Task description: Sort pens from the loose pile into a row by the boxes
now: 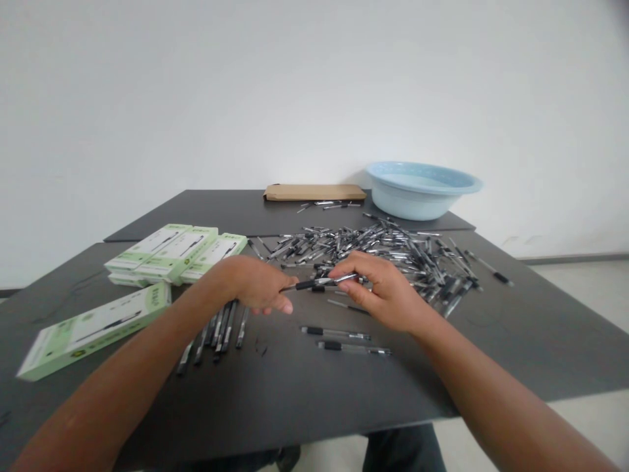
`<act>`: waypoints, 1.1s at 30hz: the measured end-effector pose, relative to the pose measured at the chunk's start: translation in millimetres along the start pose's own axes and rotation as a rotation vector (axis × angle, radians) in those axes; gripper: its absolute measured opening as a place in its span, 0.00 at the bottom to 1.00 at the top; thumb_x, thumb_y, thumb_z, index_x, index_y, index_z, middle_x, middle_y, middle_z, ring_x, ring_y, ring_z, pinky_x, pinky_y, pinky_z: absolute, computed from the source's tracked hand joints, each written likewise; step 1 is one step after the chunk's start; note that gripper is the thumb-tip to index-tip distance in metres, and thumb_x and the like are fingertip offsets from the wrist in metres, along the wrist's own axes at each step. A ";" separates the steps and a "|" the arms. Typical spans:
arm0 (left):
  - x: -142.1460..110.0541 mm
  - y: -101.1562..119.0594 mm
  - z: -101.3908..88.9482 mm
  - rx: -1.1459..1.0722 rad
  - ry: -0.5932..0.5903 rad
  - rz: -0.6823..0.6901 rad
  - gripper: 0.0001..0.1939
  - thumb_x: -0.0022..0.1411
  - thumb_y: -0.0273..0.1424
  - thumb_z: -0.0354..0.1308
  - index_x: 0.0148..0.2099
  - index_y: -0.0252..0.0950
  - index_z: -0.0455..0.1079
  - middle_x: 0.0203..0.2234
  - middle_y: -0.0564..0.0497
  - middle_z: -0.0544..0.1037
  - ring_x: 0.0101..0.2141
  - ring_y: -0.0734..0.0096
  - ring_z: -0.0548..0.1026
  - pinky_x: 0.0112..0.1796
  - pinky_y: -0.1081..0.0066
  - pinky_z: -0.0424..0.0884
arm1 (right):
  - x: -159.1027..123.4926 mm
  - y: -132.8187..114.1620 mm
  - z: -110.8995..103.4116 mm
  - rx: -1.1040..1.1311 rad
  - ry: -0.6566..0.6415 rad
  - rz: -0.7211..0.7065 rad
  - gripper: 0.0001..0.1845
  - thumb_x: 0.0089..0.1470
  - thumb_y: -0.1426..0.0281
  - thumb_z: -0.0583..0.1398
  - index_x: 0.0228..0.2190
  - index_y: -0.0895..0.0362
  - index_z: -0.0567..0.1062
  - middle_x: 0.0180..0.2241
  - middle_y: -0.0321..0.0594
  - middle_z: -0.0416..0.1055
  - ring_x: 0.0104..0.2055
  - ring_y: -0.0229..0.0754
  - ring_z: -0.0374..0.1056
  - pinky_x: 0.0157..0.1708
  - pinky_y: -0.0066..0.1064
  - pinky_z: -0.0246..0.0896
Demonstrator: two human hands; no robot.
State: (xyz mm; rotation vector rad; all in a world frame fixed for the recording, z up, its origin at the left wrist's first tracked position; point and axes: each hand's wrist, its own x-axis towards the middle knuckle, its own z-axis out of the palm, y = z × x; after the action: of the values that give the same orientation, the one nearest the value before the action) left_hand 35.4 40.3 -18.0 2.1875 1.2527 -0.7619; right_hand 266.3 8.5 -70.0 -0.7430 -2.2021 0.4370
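Observation:
A gel pen (pixel 314 283) with a black grip and clear barrel lies level between my two hands, above the table. My right hand (pixel 381 288) is closed on its right end, thumb and forefinger pinching the barrel. My left hand (pixel 260 285) is closed at the left end, where a thin dark rod runs from its fingers to the grip; whether this is a refill I cannot tell. Two pens (pixel 344 344) lie side by side below the hands. Under my left hand, a row of capped pens (pixel 221 331) rests on the table.
A large heap of loose pens (pixel 393 249) spreads behind my right hand. Green-and-white pen boxes (pixel 171 252) are stacked at left, with another box (pixel 98 328) nearer. Farther back are a flat cardboard piece (pixel 314 192) and a light blue basin (pixel 417 196).

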 end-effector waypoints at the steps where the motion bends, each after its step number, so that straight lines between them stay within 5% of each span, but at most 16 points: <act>1: 0.1 0.3 -0.1 -0.002 -0.005 0.000 0.34 0.65 0.37 0.49 0.68 0.30 0.48 0.38 0.41 0.81 0.35 0.61 0.79 0.32 0.71 0.70 | -0.3 0.3 0.8 -0.001 0.005 0.000 0.06 0.58 0.72 0.57 0.38 0.56 0.73 0.35 0.40 0.72 0.37 0.40 0.68 0.38 0.31 0.61; 12: 1.5 7.2 -0.5 0.044 -0.040 -0.019 0.32 0.66 0.38 0.48 0.68 0.31 0.49 0.40 0.39 0.81 0.36 0.62 0.79 0.32 0.72 0.71 | 0.3 -0.6 7.5 -0.062 -0.011 -0.003 0.07 0.58 0.73 0.57 0.39 0.56 0.73 0.32 0.40 0.71 0.34 0.40 0.67 0.36 0.30 0.59; 19: 1.9 10.8 0.1 0.053 -0.032 -0.019 0.32 0.64 0.38 0.49 0.67 0.28 0.51 0.37 0.40 0.82 0.35 0.60 0.79 0.31 0.70 0.71 | -2.2 4.1 17.5 -0.011 -0.010 0.071 0.09 0.59 0.72 0.56 0.43 0.56 0.70 0.39 0.42 0.74 0.40 0.41 0.70 0.40 0.31 0.62; 33: 0.3 12.9 -0.5 0.060 0.003 -0.006 0.22 0.65 0.36 0.49 0.58 0.31 0.63 0.35 0.42 0.82 0.33 0.61 0.78 0.30 0.71 0.70 | -2.1 1.3 30.8 -0.010 -0.008 0.248 0.04 0.59 0.71 0.56 0.38 0.56 0.68 0.29 0.37 0.72 0.31 0.39 0.68 0.32 0.28 0.57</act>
State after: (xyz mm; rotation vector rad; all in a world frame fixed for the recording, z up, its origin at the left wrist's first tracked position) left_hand 47.0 35.1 -16.0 2.2342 1.2539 -0.8085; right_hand 244.7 5.9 -92.0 -1.0271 -2.1280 0.5535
